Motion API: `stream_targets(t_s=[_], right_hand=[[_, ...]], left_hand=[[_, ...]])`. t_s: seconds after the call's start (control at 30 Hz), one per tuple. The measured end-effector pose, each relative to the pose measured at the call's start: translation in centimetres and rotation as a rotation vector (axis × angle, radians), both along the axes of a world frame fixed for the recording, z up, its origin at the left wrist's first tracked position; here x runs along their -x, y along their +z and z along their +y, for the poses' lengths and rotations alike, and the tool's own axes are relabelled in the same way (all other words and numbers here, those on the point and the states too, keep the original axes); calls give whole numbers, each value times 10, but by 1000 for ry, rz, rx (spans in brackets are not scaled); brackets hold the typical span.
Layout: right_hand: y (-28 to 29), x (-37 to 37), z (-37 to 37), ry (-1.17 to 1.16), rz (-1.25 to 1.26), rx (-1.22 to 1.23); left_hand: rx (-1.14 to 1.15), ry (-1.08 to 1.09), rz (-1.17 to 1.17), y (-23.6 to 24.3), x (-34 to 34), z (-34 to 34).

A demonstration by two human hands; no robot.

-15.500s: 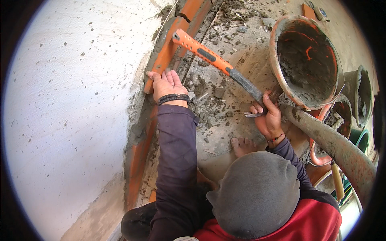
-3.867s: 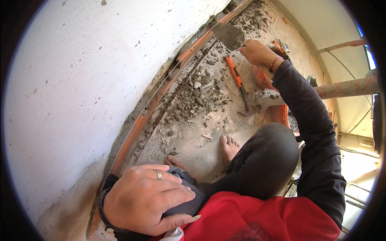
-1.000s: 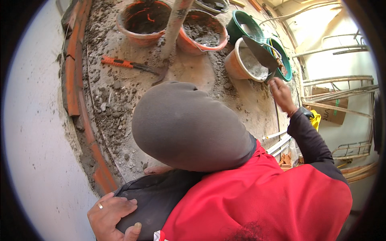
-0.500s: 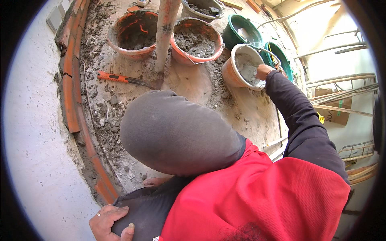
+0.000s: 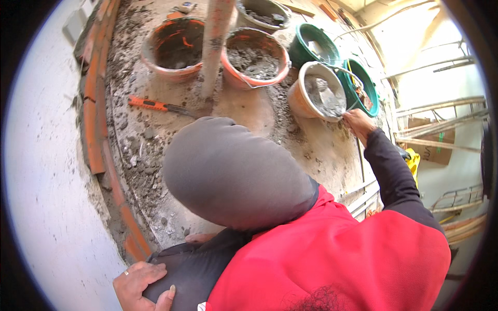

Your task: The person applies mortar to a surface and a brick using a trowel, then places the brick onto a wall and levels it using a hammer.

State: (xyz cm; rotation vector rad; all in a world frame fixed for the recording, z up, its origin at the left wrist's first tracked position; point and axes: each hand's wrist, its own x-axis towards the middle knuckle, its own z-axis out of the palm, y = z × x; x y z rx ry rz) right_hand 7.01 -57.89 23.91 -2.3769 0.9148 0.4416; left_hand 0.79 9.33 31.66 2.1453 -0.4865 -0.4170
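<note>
At the far right, my right hand (image 5: 359, 123) is closed on the near rim of a pale, orange-stained bucket (image 5: 301, 98). The bucket leans slightly and holds wet grey mortar (image 5: 316, 85). A pale, flat-faced shape (image 5: 328, 98) stands in the mortar; whether it is a tool or a lump I cannot tell. My left hand (image 5: 139, 287) lies over my dark trouser leg at the lower left, its thumb apart from the fingers and nothing in it. My bent grey knee (image 5: 233, 171) covers the middle of the floor.
Two orange buckets (image 5: 254, 83) stand behind an upright pole (image 5: 215, 46); two green buckets (image 5: 316, 46) and a grey one (image 5: 262, 13) are farther back. An orange-handled tool (image 5: 148, 102) lies by the pole. Brick edging (image 5: 92, 129) follows the left wall.
My right hand has drawn back from over the bucket's opening to its near rim. The pale shape in the mortar shows more plainly. My left hand has stayed on my leg.
</note>
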Motion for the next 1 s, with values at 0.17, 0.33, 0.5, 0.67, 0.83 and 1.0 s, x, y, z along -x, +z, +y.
stream_targets(t_s=[0.17,0.33,0.5,0.67,0.83,1.0], right_hand=[[56,32,16,25,-63,69],[80,0,144,223,41,-5],[60,-48,242,650,103,-86],[5,-133,325,1215,-151,-191],[-28,-215,475,1080,-19,-633],[-53,-253,551,831,68,-707]], left_hand=[[110,37,-29,-21,-6,-2],[133,68,-59,-14,10,23],[172,51,-55,-14,26,28],[240,64,-106,-17,39,31],[270,88,-211,-18,53,31],[300,120,-246,-18,61,33]])
